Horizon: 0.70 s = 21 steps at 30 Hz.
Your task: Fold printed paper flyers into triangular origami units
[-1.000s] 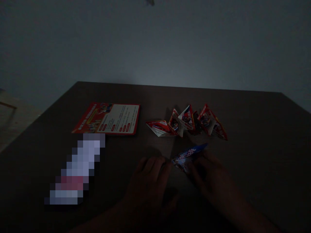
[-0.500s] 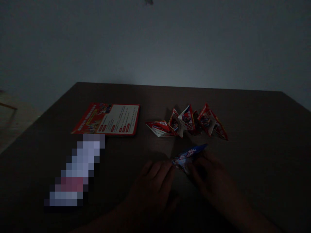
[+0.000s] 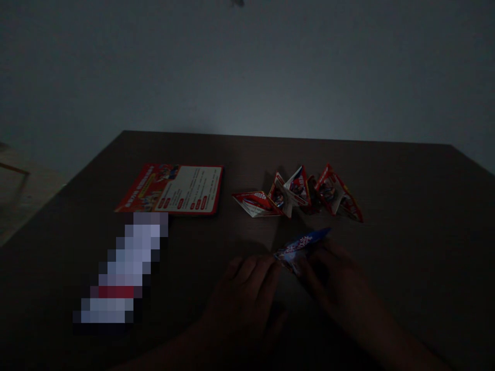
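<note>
A small blue folded printed paper point(image 3: 305, 245) with white lettering stands over the table, its left tip low and its right tip raised. My right hand point(image 3: 344, 283) is closed on its right and near side, fingers and thumb pinching it. My left hand point(image 3: 247, 288) lies on the table just left of it. Its fingers are stretched forward, the index fingertip at the paper's left tip, the thumb apart below. Dim light hides whether that fingertip presses on the paper. Beyond the hands stand several red and white folded paper pieces point(image 3: 297, 188) in a row.
A stack of red and white printed cards point(image 3: 189, 190) lies at the back left of the dark table point(image 3: 216, 149). Nearer, a bright pixelated oblong point(image 3: 131, 257) lies slanted, its details blurred out. A pale wall point(image 3: 247, 77) rises behind the table.
Both hands and the blue folded paper stay almost in place. The view has shifted very slightly. The cards and red folded pieces have not moved on the table.
</note>
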Each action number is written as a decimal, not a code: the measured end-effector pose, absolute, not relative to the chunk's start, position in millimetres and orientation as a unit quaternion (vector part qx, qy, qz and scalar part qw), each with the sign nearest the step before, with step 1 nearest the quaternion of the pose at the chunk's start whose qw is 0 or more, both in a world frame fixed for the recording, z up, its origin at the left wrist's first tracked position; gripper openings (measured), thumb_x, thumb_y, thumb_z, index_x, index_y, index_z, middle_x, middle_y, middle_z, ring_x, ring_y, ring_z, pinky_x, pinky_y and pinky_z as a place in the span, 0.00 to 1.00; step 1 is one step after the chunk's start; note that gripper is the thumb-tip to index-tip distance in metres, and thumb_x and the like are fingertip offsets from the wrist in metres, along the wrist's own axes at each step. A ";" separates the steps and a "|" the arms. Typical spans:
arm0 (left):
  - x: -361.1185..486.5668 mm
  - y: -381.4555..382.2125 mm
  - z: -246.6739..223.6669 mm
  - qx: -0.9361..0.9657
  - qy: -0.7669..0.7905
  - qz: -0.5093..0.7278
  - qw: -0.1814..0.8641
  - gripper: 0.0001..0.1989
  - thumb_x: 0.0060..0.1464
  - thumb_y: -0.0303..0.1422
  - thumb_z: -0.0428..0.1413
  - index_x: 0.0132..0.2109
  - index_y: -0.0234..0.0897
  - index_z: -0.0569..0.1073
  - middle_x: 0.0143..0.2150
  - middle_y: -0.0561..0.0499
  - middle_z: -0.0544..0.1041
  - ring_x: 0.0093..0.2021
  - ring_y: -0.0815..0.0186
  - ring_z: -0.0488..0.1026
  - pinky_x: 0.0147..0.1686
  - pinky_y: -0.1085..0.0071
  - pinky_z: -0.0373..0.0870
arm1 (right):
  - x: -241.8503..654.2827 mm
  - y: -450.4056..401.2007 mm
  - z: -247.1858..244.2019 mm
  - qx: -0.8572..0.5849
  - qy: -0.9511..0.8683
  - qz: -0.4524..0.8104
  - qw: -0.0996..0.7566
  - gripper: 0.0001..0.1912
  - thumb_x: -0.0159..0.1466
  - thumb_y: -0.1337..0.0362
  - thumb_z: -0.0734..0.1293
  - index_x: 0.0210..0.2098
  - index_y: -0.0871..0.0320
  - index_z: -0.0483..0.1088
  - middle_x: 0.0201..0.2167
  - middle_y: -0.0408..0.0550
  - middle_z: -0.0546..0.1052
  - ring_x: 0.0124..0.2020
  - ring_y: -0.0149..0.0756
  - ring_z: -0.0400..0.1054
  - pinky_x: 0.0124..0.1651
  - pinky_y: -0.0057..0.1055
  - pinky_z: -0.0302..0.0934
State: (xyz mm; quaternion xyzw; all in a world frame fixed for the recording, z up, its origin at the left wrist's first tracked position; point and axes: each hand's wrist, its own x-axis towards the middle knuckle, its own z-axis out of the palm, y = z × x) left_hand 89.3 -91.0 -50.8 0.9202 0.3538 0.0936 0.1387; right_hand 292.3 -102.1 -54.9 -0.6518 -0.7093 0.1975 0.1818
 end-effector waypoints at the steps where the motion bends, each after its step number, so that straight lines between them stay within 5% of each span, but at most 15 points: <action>1: 89.5 -90.8 -50.9 0.920 0.354 0.095 0.138 0.26 0.59 0.42 0.48 0.60 0.32 0.62 0.59 0.42 0.67 0.54 0.54 0.64 0.52 0.57 0.59 | 292.3 -102.1 -55.2 -0.651 -0.710 0.194 0.185 0.11 0.65 0.63 0.60 0.28 0.59 0.68 0.32 0.52 0.70 0.34 0.42 0.67 0.39 0.39 0.62; 21: 89.8 -91.1 -44.8 0.922 0.356 0.069 0.135 0.25 0.61 0.42 0.46 0.61 0.36 0.61 0.59 0.44 0.66 0.54 0.53 0.62 0.51 0.54 0.57 | 291.4 -101.6 -54.1 -0.653 -0.713 0.184 0.179 0.12 0.65 0.63 0.60 0.27 0.58 0.67 0.32 0.51 0.70 0.34 0.41 0.67 0.38 0.38 0.61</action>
